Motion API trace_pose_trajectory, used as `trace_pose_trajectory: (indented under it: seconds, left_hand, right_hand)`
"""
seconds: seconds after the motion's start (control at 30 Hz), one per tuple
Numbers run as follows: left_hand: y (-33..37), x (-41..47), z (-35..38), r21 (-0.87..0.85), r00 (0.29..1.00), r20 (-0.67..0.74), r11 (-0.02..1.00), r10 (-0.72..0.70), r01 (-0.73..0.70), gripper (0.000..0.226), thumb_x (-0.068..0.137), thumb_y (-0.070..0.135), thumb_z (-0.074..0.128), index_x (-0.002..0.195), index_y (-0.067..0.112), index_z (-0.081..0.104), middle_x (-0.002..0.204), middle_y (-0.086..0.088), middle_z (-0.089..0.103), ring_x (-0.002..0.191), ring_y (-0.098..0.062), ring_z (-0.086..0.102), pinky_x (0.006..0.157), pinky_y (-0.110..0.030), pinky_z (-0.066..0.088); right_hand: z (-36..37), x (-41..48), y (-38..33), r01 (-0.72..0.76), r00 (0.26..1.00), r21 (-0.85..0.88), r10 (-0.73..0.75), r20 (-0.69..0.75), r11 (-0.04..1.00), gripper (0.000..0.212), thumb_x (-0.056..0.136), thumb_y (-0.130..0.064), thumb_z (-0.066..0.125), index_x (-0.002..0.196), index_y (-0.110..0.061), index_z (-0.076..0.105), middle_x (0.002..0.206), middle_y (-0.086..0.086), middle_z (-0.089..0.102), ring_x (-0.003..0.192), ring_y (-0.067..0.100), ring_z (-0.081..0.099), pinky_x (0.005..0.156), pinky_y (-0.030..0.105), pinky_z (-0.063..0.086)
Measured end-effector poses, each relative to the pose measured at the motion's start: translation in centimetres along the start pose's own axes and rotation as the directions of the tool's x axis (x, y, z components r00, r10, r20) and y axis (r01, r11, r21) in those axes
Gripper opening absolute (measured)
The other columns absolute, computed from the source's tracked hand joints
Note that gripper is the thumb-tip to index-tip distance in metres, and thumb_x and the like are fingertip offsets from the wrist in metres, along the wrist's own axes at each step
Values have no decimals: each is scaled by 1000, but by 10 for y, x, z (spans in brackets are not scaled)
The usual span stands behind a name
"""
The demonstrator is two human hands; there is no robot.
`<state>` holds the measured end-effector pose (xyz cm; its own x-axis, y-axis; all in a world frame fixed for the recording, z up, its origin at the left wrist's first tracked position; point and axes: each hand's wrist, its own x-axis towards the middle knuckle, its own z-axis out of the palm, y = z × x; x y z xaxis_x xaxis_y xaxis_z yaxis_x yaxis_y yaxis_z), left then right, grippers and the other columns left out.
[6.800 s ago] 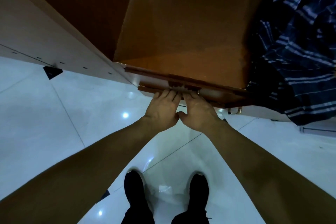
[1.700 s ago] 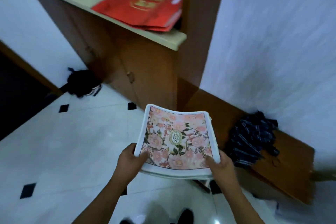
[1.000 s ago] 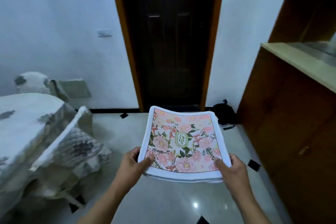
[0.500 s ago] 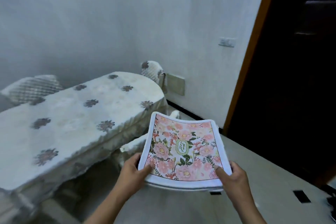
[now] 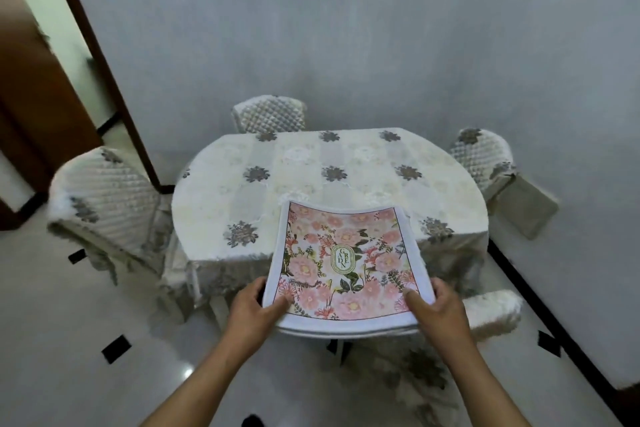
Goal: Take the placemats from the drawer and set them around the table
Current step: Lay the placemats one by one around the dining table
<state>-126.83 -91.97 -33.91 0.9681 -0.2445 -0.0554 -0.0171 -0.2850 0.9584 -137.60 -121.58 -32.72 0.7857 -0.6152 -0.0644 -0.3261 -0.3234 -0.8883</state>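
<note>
I hold a stack of placemats (image 5: 346,263), white-bordered with pink flowers and a green oval label on top, out in front of me. My left hand (image 5: 252,312) grips its near left corner, thumb on top. My right hand (image 5: 436,312) grips the near right corner the same way. The stack sags a little between them and its far edge hangs over the near side of the table (image 5: 311,177), an oval table under a cream cloth with grey flower motifs. The drawer is out of view.
Quilted covered chairs stand at the left (image 5: 104,204), far side (image 5: 270,114) and right (image 5: 481,156); a low one (image 5: 491,312) sits by my right hand. A grey wall runs behind, a doorway (image 5: 52,87) at left. White tiled floor lies underfoot.
I have turned from the dark door to face the table head-on, carrying the stack in both hands. The grip on the stack is the same.
</note>
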Motion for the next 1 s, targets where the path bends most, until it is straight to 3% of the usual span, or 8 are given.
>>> trace_pose_trajectory:
  seconds: [0.17, 0.37, 0.53, 0.63, 0.73, 0.9, 1.0]
  left_hand:
    - [-26, 82, -51, 10, 999, -39, 1000, -14, 15, 25, 80, 10, 76, 99, 24, 66, 88, 4, 76, 78, -9, 72, 66, -24, 57]
    - [-51, 182, -114, 117, 997, -64, 992, -39, 46, 23, 79, 20, 76, 99, 25, 64, 91, 8, 73, 76, -2, 69, 64, -24, 55]
    - [-68, 243, -145, 162, 996, -76, 985, -55, 67, 25, 82, 26, 74, 105, 22, 62, 94, 9, 70, 81, -5, 67, 63, -21, 51]
    - [-78, 269, -151, 139, 994, -76, 986, -79, 89, 23, 85, 24, 71, 106, 24, 61, 95, 10, 69, 83, -4, 66, 61, -16, 48]
    - [-91, 297, -157, 159, 993, -75, 982, -94, 105, 24, 86, 26, 70, 108, 24, 60, 97, 10, 69, 87, -6, 65, 65, -21, 49]
    - [-114, 349, -163, 224, 987, -90, 963, -130, 148, 25, 87, 30, 68, 111, 25, 60, 100, 12, 68, 90, -4, 64, 69, -21, 47]
    - [-132, 380, -160, 279, 977, -127, 939, -173, 203, 25, 87, 30, 67, 111, 24, 59, 101, 12, 67, 90, -5, 63, 71, -22, 47]
  right_hand:
    - [89, 66, -30, 13, 998, 5, -14, 54, 1000, 10, 82, -26, 71, 86, -19, 64, 73, 2, 67, 60, 18, 64, 50, 31, 51]
    - [182, 127, -72, -9, 993, 0, 9, 114, 1000, 12, 87, -19, 68, 97, -13, 64, 82, 2, 69, 67, 11, 65, 47, 15, 42]
    - [239, 175, -91, -16, 990, -40, 22, 141, 999, 15, 86, -22, 69, 98, -18, 61, 86, 0, 67, 72, 14, 66, 52, 18, 46]
    - [266, 203, -94, -19, 986, -92, 34, 165, 996, 20, 86, -29, 70, 102, -21, 61, 87, -4, 66, 74, 13, 65, 58, 27, 48]
    - [292, 232, -94, -5, 982, -131, 29, 187, 991, 15, 86, -27, 70, 95, -19, 61, 79, -8, 63, 68, 7, 60, 51, 21, 40]
    - [338, 287, -79, 6, 969, -160, 34, 243, 987, 19, 86, -31, 70, 81, -19, 56, 69, 1, 60, 60, 19, 58, 50, 29, 40]
    - [369, 323, -65, -3, 956, -201, 62, 288, 980, 22, 87, -30, 69, 82, -14, 55, 71, 3, 57, 63, 18, 56, 56, 34, 43]
